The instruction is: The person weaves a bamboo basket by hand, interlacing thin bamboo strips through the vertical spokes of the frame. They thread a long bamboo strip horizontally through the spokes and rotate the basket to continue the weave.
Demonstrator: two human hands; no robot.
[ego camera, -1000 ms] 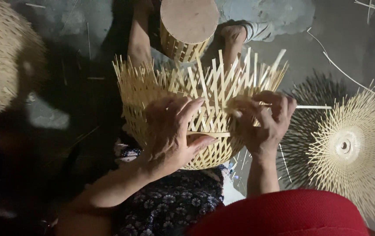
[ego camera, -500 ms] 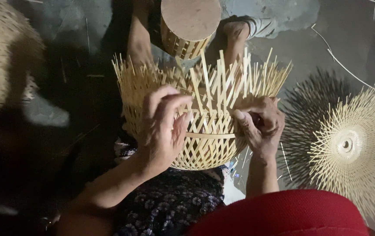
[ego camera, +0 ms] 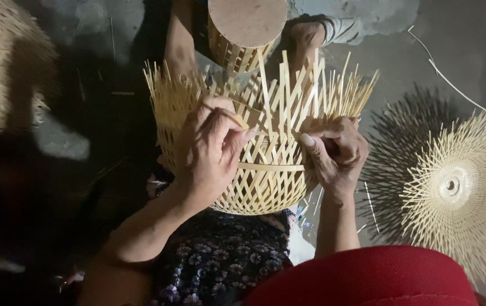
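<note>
Dark floor (ego camera: 469, 51), dim light | basket (ego camera: 265, 187) on lap, centre | left hand (ego camera: 212, 150) pinching strip (ego camera: 226, 116), 10 o'clock side | right hand (ego camera: 336, 153) clamped on weave, 3 o'clock | advice: seat strip tight, keep stakes evenly spaced.

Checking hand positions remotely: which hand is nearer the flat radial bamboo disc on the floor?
Right. The right hand grips the basket's right side, closest to the radial bamboo disc but not touching it. The left hand is on the basket's left front, farther away.
</note>
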